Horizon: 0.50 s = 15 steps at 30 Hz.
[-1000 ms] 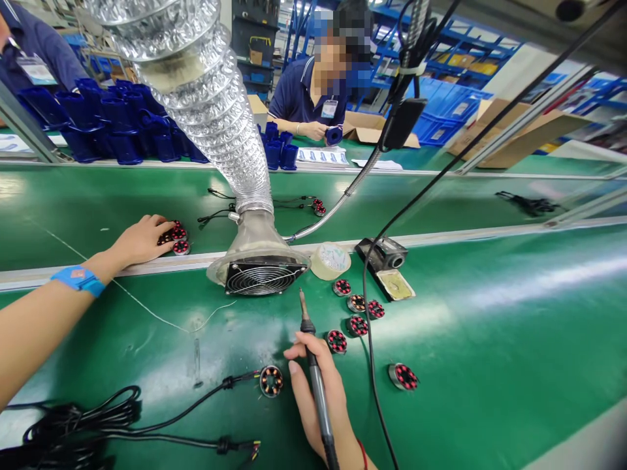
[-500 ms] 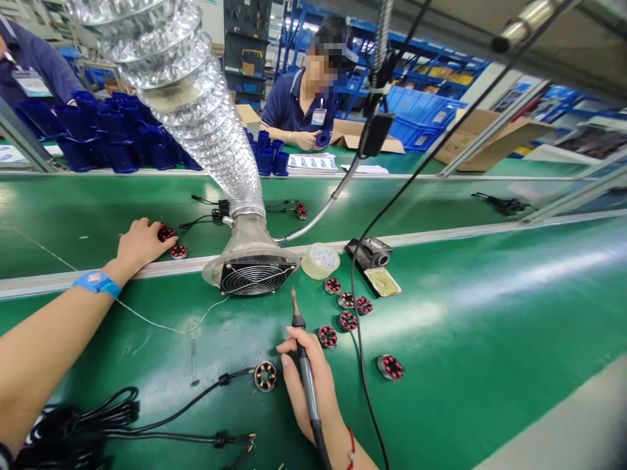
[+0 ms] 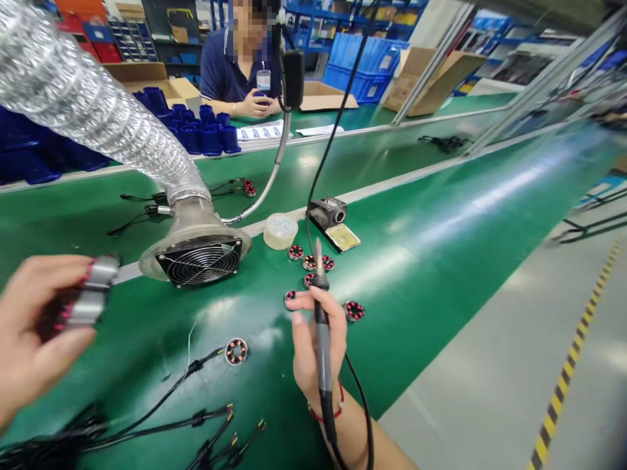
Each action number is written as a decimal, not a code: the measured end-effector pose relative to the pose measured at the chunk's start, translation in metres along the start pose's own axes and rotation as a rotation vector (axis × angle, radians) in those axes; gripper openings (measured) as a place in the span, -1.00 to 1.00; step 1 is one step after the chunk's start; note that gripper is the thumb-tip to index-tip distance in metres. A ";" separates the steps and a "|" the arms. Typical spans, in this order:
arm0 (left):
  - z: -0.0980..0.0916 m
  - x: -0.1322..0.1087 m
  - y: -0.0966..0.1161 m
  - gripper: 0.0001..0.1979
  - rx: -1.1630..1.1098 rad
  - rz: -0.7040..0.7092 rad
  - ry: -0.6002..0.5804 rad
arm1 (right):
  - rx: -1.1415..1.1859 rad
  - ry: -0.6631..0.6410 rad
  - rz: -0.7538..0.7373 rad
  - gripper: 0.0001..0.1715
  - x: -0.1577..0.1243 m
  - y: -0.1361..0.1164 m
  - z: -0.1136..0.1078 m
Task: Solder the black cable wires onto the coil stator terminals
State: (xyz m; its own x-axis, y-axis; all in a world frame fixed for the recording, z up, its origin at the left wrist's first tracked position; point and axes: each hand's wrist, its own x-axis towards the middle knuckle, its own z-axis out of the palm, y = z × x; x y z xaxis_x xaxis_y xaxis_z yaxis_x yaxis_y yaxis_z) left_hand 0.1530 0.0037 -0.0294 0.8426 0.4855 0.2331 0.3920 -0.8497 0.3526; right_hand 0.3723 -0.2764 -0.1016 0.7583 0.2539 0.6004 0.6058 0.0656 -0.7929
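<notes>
My left hand, at the left edge, is closed around two silver-rimmed motor stators with pink-red windings, one above the other and blurred. A soldering iron lies in my right hand, its tip pointing away from me. Beyond the right hand are several small round stators, and one stator sits alone to its right. A stator with copper windings joins a black cable on the green bench between my hands.
A fume duct with a fan stands at centre left. Behind the bench are a tape roll, an iron stand and a sponge tray. A person sits across, near blue plastic parts. Black cables lie at lower left.
My left hand has lifted two stators off the back strip and come nearer. The view has swung to the right. The iron remains in my right hand.
</notes>
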 end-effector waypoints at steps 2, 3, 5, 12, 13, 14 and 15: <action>0.021 0.005 0.053 -0.26 -0.200 0.144 0.074 | -0.010 0.109 -0.024 -0.55 0.001 0.000 -0.003; 0.036 0.013 0.078 -0.28 -0.274 0.205 0.013 | -0.014 0.146 -0.036 -0.53 0.001 0.000 -0.004; 0.072 0.037 0.120 -0.43 -0.317 0.288 -0.105 | -0.010 0.183 -0.057 -0.52 0.001 0.000 -0.006; 0.171 0.106 0.171 -0.49 -0.035 0.519 -0.422 | -0.037 0.116 -0.045 -0.57 0.008 0.003 -0.008; 0.176 0.109 0.172 -0.45 -0.026 0.526 -0.418 | -0.033 0.105 -0.038 -0.58 0.009 0.002 -0.008; 0.178 0.112 0.172 -0.43 -0.021 0.531 -0.414 | -0.026 0.094 -0.032 -0.59 0.009 0.002 -0.008; 0.178 0.113 0.171 -0.42 -0.020 0.534 -0.410 | -0.020 0.085 -0.025 -0.59 0.009 0.001 -0.009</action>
State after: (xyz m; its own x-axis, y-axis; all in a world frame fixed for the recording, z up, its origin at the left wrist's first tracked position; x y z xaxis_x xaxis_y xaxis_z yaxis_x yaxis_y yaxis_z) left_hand 0.3814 -0.1234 -0.1043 0.9924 -0.1215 0.0187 -0.1215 -0.9454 0.3023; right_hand 0.3820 -0.2823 -0.0962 0.7599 0.1691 0.6277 0.6291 0.0517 -0.7756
